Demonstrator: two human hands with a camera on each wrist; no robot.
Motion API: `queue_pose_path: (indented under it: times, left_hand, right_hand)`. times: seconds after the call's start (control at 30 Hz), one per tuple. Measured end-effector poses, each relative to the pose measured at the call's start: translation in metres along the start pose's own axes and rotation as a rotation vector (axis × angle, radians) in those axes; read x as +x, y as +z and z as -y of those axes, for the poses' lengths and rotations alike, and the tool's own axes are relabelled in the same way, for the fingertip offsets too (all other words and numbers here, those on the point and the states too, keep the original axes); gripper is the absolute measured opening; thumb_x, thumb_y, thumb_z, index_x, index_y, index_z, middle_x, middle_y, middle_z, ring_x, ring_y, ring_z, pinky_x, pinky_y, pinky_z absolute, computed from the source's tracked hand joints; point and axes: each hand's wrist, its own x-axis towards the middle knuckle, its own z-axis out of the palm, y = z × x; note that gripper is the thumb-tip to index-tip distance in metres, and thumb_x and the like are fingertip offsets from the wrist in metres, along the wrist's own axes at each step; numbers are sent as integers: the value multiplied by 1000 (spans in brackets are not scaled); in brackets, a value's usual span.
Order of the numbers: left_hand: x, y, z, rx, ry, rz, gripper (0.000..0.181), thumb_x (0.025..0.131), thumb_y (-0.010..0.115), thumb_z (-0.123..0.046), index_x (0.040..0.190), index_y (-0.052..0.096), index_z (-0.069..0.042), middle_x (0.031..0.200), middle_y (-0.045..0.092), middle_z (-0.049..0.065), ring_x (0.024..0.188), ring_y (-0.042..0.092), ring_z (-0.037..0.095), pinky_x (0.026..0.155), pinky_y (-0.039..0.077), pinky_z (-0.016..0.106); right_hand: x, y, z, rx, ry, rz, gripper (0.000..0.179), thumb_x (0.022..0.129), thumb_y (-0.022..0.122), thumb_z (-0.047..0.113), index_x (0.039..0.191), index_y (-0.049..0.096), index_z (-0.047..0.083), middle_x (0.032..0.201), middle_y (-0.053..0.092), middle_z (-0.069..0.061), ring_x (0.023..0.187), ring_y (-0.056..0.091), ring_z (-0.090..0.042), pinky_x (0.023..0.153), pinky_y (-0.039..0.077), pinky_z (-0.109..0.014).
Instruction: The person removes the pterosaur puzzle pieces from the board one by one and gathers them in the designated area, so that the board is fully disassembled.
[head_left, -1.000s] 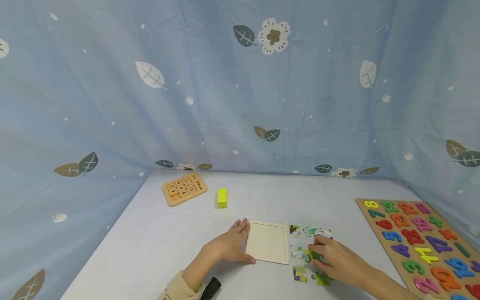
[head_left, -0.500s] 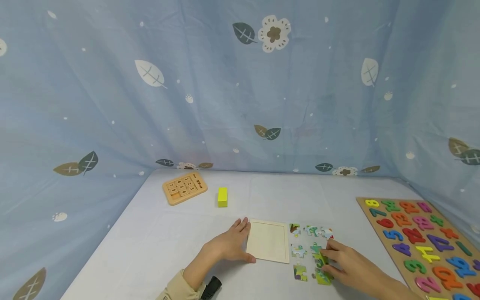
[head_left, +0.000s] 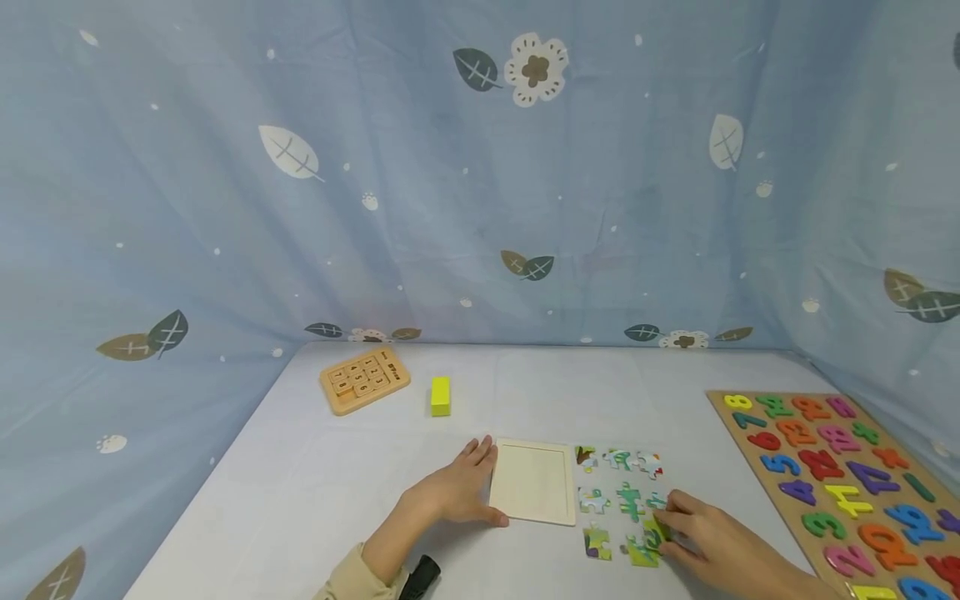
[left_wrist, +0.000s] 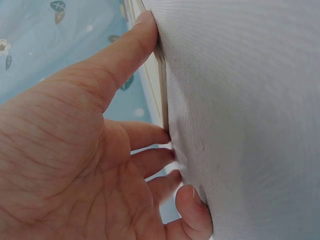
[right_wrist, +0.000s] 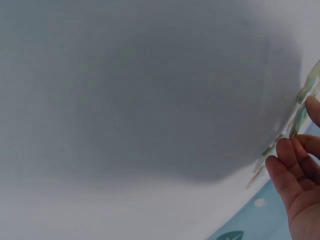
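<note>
My left hand [head_left: 459,493] rests at the left side of a square, shallow wooden puzzle tray [head_left: 532,483], fingers spread. In the left wrist view, the thumb [left_wrist: 122,52] and forefinger touch the tray's edge [left_wrist: 163,95]. My right hand [head_left: 708,540] pinches a green jigsaw piece [head_left: 655,535] between thumb and fingertips, low over the table beside a bottom-row piece [head_left: 641,553]. Several jigsaw pieces lie in loose rows right of the tray, among them a green middle piece [head_left: 630,500] and a lower-left piece [head_left: 597,543]. The right wrist view shows the pinched piece edge-on [right_wrist: 298,120].
A board of coloured numbers [head_left: 817,521] lies at the right, near the right forearm. Farther back are a yellow block [head_left: 440,396] and a wooden number slide puzzle [head_left: 364,381]. A blue printed curtain [head_left: 420,208] hangs behind the white table.
My right hand has moved right and slightly nearer, drawing the pinched green jigsaw piece away from the middle one and uncovering neighbouring pieces. The left hand stays at the tray's edge.
</note>
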Motion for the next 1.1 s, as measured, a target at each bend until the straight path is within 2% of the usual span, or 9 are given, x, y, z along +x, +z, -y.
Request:
queue_pose_path:
  times: [0.1, 0.3, 0.6, 0.83, 1.1]
  left_hand:
    - [1, 1, 1, 3, 2, 3, 100, 79, 74, -48, 150, 26, 3, 160, 17, 18, 148, 15, 36, 118, 24, 48]
    - [2, 2, 4, 2, 7, 13, 101, 79, 74, -49, 150, 24, 2, 160, 15, 18, 148, 14, 36, 117, 24, 48]
    - [0, 1, 3, -10, -1, 8, 100, 79, 74, -49, 151, 25, 1, 161, 15, 17, 149, 14, 35, 117, 24, 49]
    - [-1, 0, 1, -8, -3, 3, 100, 79, 75, -47, 150, 25, 2, 160, 16, 18, 148, 15, 35, 117, 24, 48]
    - [0, 2, 2, -9, 2, 8, 100, 79, 74, -48, 150, 25, 2, 160, 16, 18, 149, 14, 35, 118, 23, 48]
  right_hand:
    - [-3, 2, -4, 12, 6, 16, 38, 86, 71, 29, 104, 70, -4, 94, 55, 2, 76, 55, -1, 59, 48, -25]
    - [-8, 4, -9, 86, 31, 66, 44, 89, 67, 30, 110, 67, -9, 96, 54, 2, 77, 50, 3, 59, 45, -25]
    - [-15, 7, -10, 136, 12, 29, 45, 89, 67, 27, 109, 66, -13, 87, 45, 9, 71, 37, 9, 56, 36, -17]
    - [-17, 5, -10, 151, 114, 98, 49, 88, 68, 33, 110, 66, -11, 90, 49, 6, 71, 39, 8, 57, 41, -20]
    - [-17, 4, -13, 156, 138, 130, 51, 87, 69, 32, 112, 65, -12, 92, 51, 3, 70, 40, 7, 57, 43, -21]
